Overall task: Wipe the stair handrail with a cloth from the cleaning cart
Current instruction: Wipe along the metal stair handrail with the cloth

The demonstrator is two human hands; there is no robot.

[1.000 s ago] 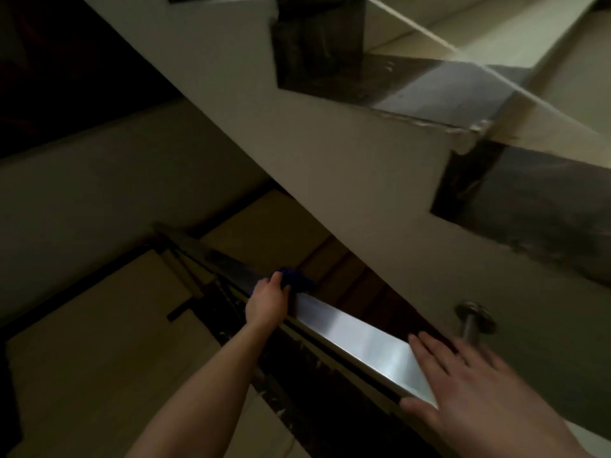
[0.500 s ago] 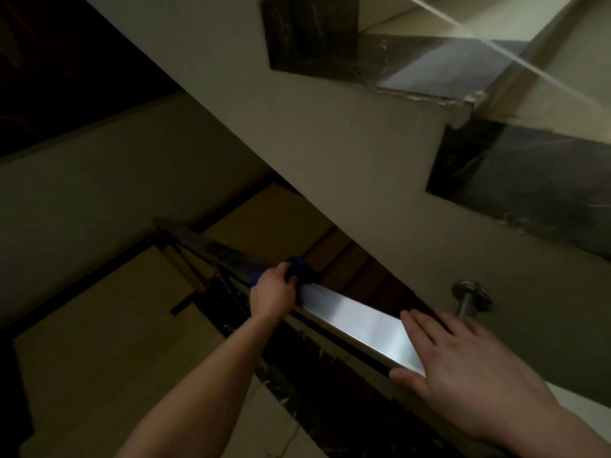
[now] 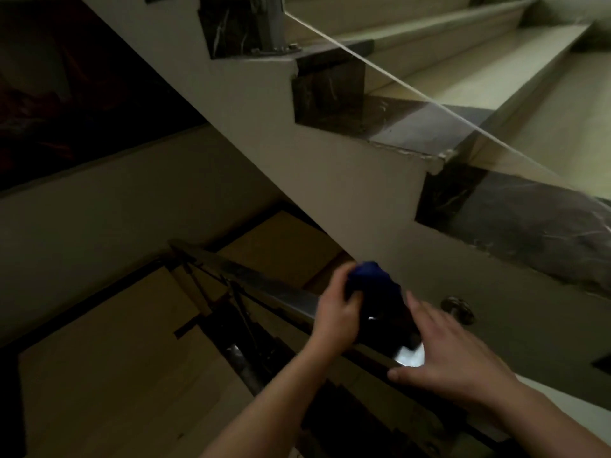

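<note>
A flat steel handrail [image 3: 251, 276] runs from the lower right down toward the left middle of the head view. My left hand [image 3: 337, 312] grips a dark blue cloth [image 3: 373, 282] and presses it onto the rail. The cloth hangs over the rail between both hands. My right hand [image 3: 453, 355] lies flat on the rail just right of the cloth, fingers spread, holding nothing. A shiny patch of the rail shows under its palm.
The pale underside of the upper stair flight [image 3: 297, 133] slopes overhead close to the rail. A round metal bracket [image 3: 458, 309] sticks out of the wall by my right hand. Beige steps [image 3: 109, 358] descend below left. The stairwell is dim.
My left hand has drawn the blue cloth up along the rail toward my right hand, closing the gap between them. The view has tilted upward a little.
</note>
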